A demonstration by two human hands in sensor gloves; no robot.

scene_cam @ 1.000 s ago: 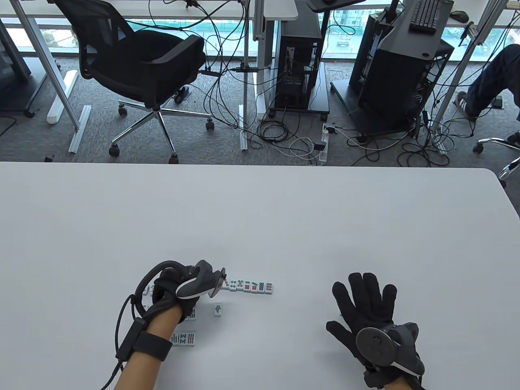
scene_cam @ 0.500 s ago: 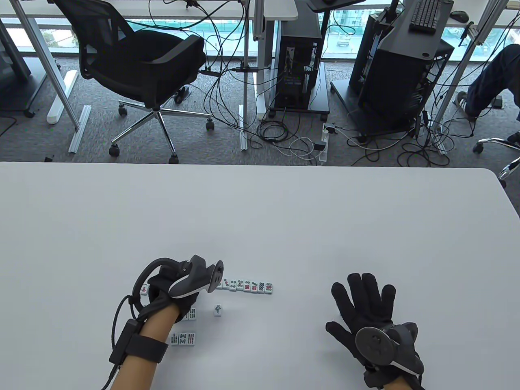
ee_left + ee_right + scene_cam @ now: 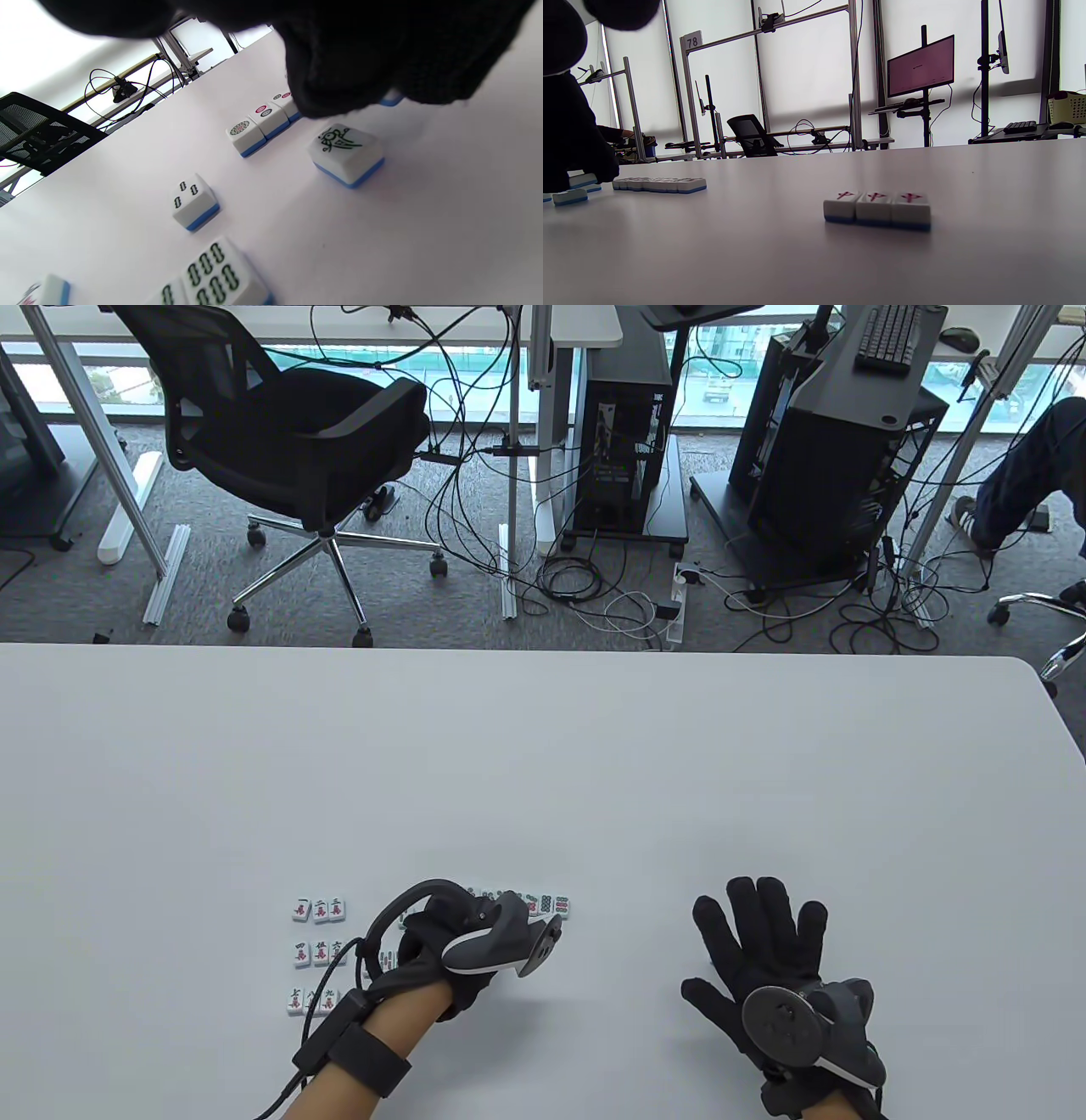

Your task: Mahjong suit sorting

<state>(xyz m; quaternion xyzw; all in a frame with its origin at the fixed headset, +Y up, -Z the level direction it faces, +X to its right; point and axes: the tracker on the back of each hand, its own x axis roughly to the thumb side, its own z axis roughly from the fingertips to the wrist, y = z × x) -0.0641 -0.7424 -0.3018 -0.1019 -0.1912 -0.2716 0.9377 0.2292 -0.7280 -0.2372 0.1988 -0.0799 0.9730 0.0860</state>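
Observation:
My left hand (image 3: 445,946) hovers over the loose tiles in the middle of the white table (image 3: 543,780). In the left wrist view its fingertips (image 3: 335,84) hang just above a bird bamboo tile (image 3: 345,154) and hold nothing. A three-bamboo tile (image 3: 193,201) and more bamboo tiles (image 3: 216,271) lie nearer. A row of dot tiles (image 3: 550,904) lies behind the hand and also shows in the left wrist view (image 3: 254,127). Character tiles (image 3: 318,952) lie in three rows to the left. My right hand (image 3: 764,950) rests flat with its fingers spread.
Three red-marked tiles (image 3: 878,207) lie side by side in the right wrist view; the table view does not show them. Beyond the table's far edge are an office chair (image 3: 288,432), computer towers and cables on the floor.
My left hand has moved right and nearer, off the character tiles, which now show in three rows. It now covers the loose bamboo tiles. The right hand has not moved.

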